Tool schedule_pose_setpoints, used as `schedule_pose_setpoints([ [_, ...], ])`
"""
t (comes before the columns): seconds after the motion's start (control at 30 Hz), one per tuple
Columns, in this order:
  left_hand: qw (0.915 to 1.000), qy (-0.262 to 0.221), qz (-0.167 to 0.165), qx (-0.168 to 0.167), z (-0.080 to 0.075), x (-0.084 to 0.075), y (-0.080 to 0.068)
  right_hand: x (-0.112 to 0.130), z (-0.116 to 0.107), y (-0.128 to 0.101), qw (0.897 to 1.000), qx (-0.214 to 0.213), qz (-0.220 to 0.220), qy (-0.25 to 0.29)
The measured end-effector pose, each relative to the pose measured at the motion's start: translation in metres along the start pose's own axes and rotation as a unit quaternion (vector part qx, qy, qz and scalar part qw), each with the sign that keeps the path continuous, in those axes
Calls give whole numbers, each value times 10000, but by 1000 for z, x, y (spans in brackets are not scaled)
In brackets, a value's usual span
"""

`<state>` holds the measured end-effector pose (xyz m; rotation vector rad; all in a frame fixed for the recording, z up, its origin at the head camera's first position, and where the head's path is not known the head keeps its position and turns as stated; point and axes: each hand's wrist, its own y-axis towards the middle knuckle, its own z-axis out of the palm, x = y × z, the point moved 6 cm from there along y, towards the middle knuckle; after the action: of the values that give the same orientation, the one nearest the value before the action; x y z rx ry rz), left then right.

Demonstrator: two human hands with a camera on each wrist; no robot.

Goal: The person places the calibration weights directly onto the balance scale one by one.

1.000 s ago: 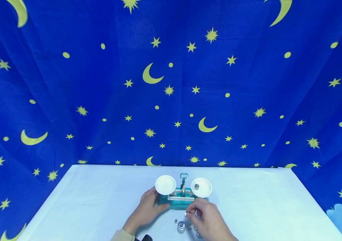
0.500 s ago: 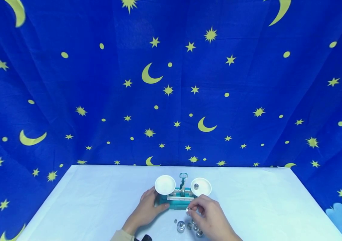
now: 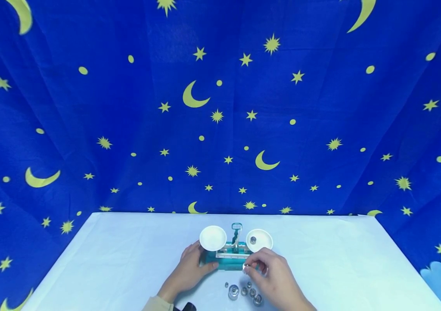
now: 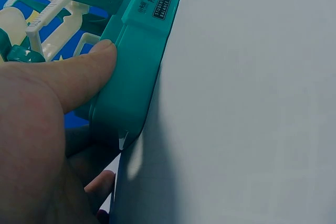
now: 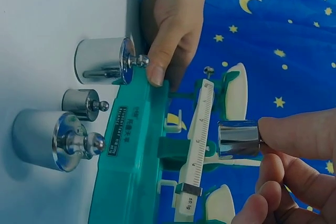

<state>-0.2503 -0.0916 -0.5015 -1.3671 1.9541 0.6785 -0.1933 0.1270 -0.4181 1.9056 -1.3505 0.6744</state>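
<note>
The right hand pinches a small polished metal cylinder weight between thumb and fingertips, just in front of the teal plastic balance scale. The left hand grips the scale's smooth base, thumb pressed on its front edge. Near the right hand, several shiny knobbed weights stand on the pale tabletop. One more weight sits in the round white pan beyond it.

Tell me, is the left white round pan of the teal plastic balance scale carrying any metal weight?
No, in the head view the left white pan is bare, while one small silver weight sits in the right white pan.
</note>
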Motion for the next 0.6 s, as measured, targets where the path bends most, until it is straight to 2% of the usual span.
schedule_pose_setpoints([
  [0.6, 10000, -7, 8, -1, 0, 0, 0, -1, -13, 4, 9982, -599, 18, -71],
])
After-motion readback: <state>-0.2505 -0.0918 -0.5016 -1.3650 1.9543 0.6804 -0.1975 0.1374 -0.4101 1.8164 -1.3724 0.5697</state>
